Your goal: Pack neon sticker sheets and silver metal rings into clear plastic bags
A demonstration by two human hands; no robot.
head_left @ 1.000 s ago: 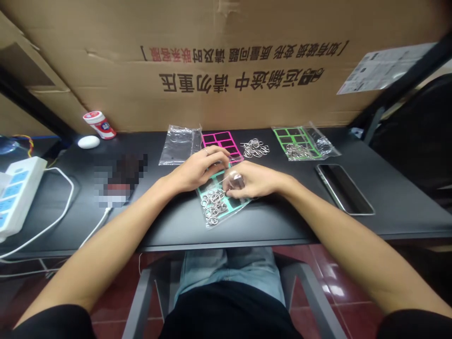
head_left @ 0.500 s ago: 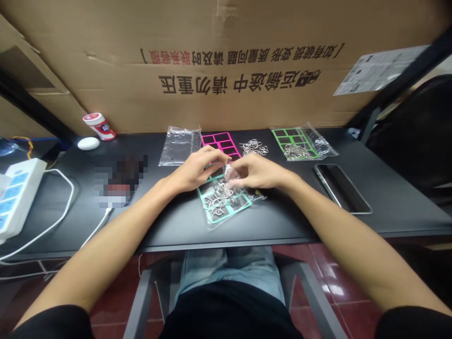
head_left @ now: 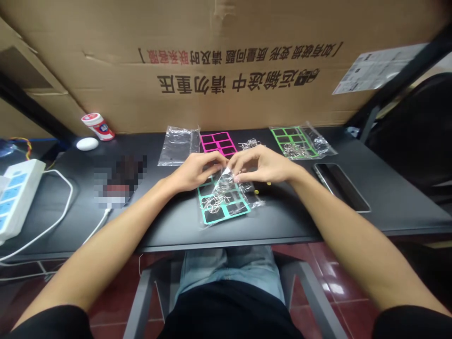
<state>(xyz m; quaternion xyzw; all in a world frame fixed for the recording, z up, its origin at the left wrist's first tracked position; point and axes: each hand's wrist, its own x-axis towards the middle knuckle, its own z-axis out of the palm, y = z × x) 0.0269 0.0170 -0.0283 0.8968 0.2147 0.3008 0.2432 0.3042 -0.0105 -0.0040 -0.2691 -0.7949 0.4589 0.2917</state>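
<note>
A clear bag (head_left: 226,175) is pinched at its top between my left hand (head_left: 199,170) and my right hand (head_left: 263,165), whose fingertips nearly meet. Silver rings (head_left: 214,203) show in or under the plastic, over a teal-framed sheet (head_left: 221,217) with dark rectangles. Behind my hands lie a pink-framed sheet (head_left: 221,141) and a heap of metal rings (head_left: 250,143), partly hidden by my right hand. Two small yellow pieces (head_left: 256,192) are right of the teal sheet.
A bag with a green-framed sheet (head_left: 287,136) and rings lies back right, near a phone (head_left: 342,187). An empty clear bag (head_left: 178,146), a red-white jar (head_left: 99,126), a white oval object (head_left: 87,143) and a power strip (head_left: 21,193) are leftward. Cardboard (head_left: 247,108) stands behind.
My right hand has shifted slightly, covering more of the ring heap. The rings over the teal sheet have settled differently, and the bag top is now pulled up between my fingertips.
</note>
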